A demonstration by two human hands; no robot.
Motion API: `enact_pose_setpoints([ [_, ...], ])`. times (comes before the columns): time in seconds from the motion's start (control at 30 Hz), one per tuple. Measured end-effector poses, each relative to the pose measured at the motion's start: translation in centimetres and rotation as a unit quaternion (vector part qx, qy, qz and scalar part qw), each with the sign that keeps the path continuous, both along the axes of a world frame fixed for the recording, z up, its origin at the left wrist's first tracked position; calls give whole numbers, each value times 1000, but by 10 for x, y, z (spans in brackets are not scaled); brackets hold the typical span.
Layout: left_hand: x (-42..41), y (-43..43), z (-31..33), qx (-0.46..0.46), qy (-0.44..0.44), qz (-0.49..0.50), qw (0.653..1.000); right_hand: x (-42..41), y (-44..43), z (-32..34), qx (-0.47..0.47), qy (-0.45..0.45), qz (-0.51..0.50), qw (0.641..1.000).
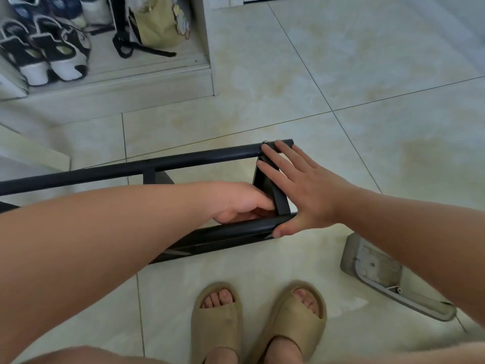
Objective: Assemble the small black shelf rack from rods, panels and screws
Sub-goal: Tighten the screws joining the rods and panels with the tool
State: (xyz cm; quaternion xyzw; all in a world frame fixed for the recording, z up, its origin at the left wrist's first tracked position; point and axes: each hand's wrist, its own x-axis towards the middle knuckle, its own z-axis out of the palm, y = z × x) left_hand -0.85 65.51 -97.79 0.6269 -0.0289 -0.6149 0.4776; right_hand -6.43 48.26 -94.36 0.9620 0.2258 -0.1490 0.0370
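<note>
The black shelf rack (131, 169) lies on the tiled floor, with two long rods running left to right and a black end panel (265, 185) between their right ends. A small screw (265, 141) sits on the far rod's right end. My right hand (301, 185) lies flat with straight fingers against the end panel, thumb on the near rod (236, 229). My left hand (241, 203) reaches between the rods with fingers curled at the near rod and the panel's lower end; what it holds is hidden.
A grey flat part (380, 274) with a small screw lies on the floor at the right. A low cabinet shelf (131, 74) with shoes and a bag stands at the back left. My feet in tan slippers (257, 319) are just in front of the rack.
</note>
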Motion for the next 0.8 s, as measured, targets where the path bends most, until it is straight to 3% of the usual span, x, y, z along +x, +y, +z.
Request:
enact_pose_setpoints([
  [0.23,-33,-4,0,60,32,-33,997,-44,2,11,-16,27,-11,999],
  [0.37,-48,-2,-5,97,-8,-43,994,-55,1,9,-8,30,-10,999],
  [0.8,-55,2,-4,76,0,-33,997,-56,2,14,18,42,-21,999],
])
